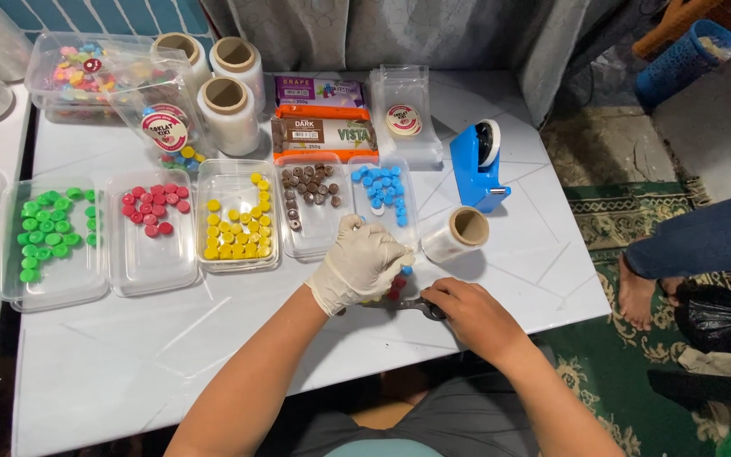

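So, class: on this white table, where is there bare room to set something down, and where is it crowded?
Bare: the near-left tabletop in front of the green-candy tray, and the far-right corner beyond the blue tape dispenser. Crowded: the tray row, the film rolls behind it, and around both hands.

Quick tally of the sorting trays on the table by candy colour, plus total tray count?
Green candy tray: 1
Red candy tray: 1
Yellow candy tray: 1
Brown candy tray: 1
Blue candy tray: 1
Total: 5 trays in a row, one colour each.
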